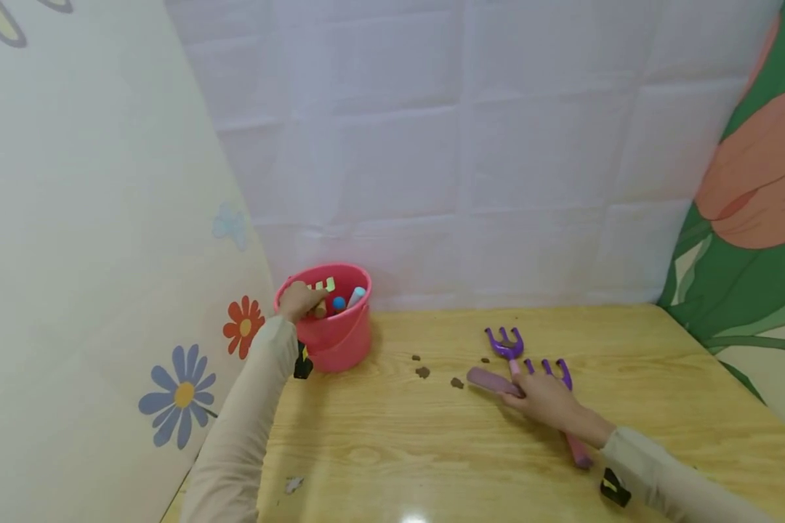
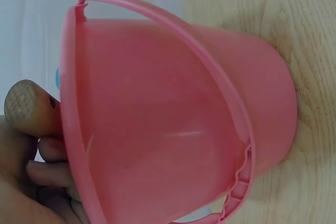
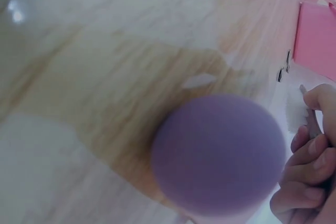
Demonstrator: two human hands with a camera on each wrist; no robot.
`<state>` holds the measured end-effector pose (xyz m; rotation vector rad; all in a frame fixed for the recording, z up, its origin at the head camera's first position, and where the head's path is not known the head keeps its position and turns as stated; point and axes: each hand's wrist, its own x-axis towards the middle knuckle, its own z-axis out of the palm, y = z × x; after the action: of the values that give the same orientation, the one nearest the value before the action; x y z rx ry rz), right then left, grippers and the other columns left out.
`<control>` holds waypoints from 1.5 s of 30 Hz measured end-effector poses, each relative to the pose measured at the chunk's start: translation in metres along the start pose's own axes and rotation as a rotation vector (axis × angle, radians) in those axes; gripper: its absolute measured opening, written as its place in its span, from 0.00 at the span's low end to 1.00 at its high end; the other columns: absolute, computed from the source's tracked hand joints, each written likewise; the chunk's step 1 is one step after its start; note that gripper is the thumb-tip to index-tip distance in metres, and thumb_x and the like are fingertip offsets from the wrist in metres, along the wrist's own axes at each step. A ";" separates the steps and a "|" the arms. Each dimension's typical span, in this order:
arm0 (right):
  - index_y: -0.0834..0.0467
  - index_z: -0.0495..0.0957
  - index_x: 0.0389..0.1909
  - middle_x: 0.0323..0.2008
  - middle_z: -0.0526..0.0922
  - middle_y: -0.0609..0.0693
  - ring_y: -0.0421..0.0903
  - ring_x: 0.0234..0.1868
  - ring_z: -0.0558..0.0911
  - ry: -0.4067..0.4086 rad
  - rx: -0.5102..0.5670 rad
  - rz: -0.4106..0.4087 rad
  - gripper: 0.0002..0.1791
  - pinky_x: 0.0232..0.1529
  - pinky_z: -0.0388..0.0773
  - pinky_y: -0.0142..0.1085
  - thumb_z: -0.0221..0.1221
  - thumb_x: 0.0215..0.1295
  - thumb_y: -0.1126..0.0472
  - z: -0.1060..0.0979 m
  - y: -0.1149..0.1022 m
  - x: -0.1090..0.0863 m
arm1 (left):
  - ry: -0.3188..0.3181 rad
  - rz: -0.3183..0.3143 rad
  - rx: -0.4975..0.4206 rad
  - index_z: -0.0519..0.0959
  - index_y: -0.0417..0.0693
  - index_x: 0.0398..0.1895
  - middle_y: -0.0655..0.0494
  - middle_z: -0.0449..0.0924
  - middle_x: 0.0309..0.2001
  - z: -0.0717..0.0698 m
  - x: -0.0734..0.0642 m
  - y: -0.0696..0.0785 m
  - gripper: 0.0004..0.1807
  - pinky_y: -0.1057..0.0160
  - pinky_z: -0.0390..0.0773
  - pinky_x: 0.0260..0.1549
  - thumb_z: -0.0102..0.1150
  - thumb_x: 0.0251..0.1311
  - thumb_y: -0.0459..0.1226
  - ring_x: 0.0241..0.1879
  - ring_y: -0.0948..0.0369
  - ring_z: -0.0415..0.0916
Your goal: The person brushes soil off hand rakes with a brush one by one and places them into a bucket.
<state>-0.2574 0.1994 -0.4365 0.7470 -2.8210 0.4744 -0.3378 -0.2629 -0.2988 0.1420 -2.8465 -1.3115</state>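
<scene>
My left hand [image 1: 299, 299] reaches over the near rim of a pink bucket [image 1: 335, 349]. In the left wrist view, its curled fingers [image 2: 50, 174] grip a round wooden handle [image 2: 29, 108] just at the rim; the rest of that tool is hidden inside. Pale yellow prongs [image 1: 321, 285] show beyond the fingers. My right hand [image 1: 546, 399] pinches a mauve brush [image 1: 493, 380] low over the table, its pale bristles [image 3: 295, 109] showing in the right wrist view. Under and beside this hand lie two purple three-pronged hand forks, one farther off [image 1: 506, 344], one nearer [image 1: 565, 374], with pink handles.
Brown crumbs [image 1: 422, 373] are scattered between bucket and brush on the wood-grain table [image 1: 392, 450]. A blue ball-like end [image 1: 339, 303] and a pale blue piece [image 1: 357, 295] poke up in the bucket. A whitish scrap [image 1: 294, 484] lies at the near left. White cloth [image 1: 399, 160] hangs behind.
</scene>
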 end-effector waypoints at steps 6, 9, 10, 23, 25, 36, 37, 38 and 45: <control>0.53 0.69 0.24 0.14 0.61 0.39 0.33 0.14 0.58 0.010 0.014 -0.008 0.16 0.15 0.56 0.27 0.65 0.62 0.52 0.002 -0.001 0.000 | 0.026 -0.051 0.083 0.71 0.45 0.13 0.55 0.70 0.12 0.008 0.006 -0.007 0.19 0.63 0.73 0.24 0.61 0.59 0.40 0.14 0.61 0.67; 0.50 0.66 0.21 0.14 0.60 0.39 0.33 0.14 0.58 0.012 0.017 -0.011 0.18 0.15 0.56 0.27 0.65 0.62 0.51 0.003 -0.001 -0.001 | 0.021 -0.038 0.094 0.71 0.45 0.12 0.55 0.70 0.13 0.007 0.007 -0.009 0.17 0.64 0.72 0.22 0.59 0.57 0.38 0.13 0.60 0.66; 0.50 0.66 0.21 0.14 0.60 0.38 0.33 0.14 0.58 0.013 0.016 -0.011 0.19 0.15 0.56 0.27 0.65 0.62 0.51 0.003 -0.002 -0.001 | 0.017 -0.032 0.102 0.71 0.45 0.11 0.55 0.70 0.12 0.006 0.007 -0.009 0.17 0.64 0.71 0.21 0.58 0.57 0.38 0.13 0.61 0.65; 0.50 0.67 0.20 0.13 0.61 0.39 0.33 0.14 0.58 -0.002 0.055 0.021 0.19 0.15 0.56 0.27 0.65 0.62 0.51 -0.001 -0.009 -0.002 | -0.050 -0.125 0.073 0.69 0.47 0.14 0.56 0.68 0.14 0.002 0.007 -0.006 0.17 0.63 0.71 0.26 0.56 0.59 0.39 0.16 0.60 0.67; 0.50 0.68 0.21 0.13 0.61 0.39 0.33 0.14 0.58 0.004 0.046 0.020 0.18 0.15 0.56 0.27 0.65 0.62 0.51 -0.002 -0.010 -0.001 | -0.056 -0.127 0.080 0.69 0.47 0.13 0.56 0.67 0.13 0.001 0.007 -0.006 0.18 0.64 0.69 0.25 0.55 0.60 0.39 0.15 0.61 0.65; 0.51 0.69 0.22 0.14 0.62 0.40 0.34 0.14 0.60 -0.014 0.045 0.037 0.17 0.15 0.58 0.29 0.65 0.63 0.51 -0.003 -0.012 -0.001 | -0.008 -0.133 0.102 0.71 0.45 0.16 0.57 0.67 0.13 0.000 0.002 -0.004 0.14 0.65 0.69 0.21 0.57 0.58 0.37 0.15 0.61 0.67; 0.51 0.69 0.22 0.14 0.62 0.40 0.34 0.14 0.60 -0.015 0.047 0.037 0.17 0.15 0.58 0.29 0.65 0.63 0.51 -0.003 -0.012 -0.001 | 0.002 -0.124 0.114 0.72 0.43 0.17 0.56 0.68 0.14 -0.001 0.001 -0.004 0.13 0.65 0.70 0.21 0.57 0.57 0.37 0.15 0.62 0.67; 0.51 0.69 0.22 0.14 0.62 0.40 0.34 0.14 0.60 -0.016 0.047 0.037 0.17 0.15 0.58 0.28 0.65 0.62 0.51 -0.003 -0.012 -0.001 | 0.015 -0.115 0.133 0.74 0.41 0.18 0.57 0.69 0.13 -0.001 0.001 -0.004 0.12 0.65 0.69 0.20 0.56 0.57 0.37 0.15 0.62 0.68; 0.51 0.70 0.22 0.14 0.62 0.39 0.34 0.14 0.59 -0.005 0.037 0.014 0.16 0.15 0.57 0.28 0.65 0.62 0.52 -0.002 -0.015 -0.002 | 0.054 -0.104 0.126 0.78 0.34 0.25 0.54 0.72 0.14 -0.003 -0.002 -0.005 0.09 0.66 0.70 0.16 0.56 0.57 0.34 0.13 0.62 0.69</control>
<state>-0.2476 0.1891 -0.4311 0.7368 -2.8310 0.5291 -0.3352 -0.2681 -0.3006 0.3260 -2.9109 -1.1241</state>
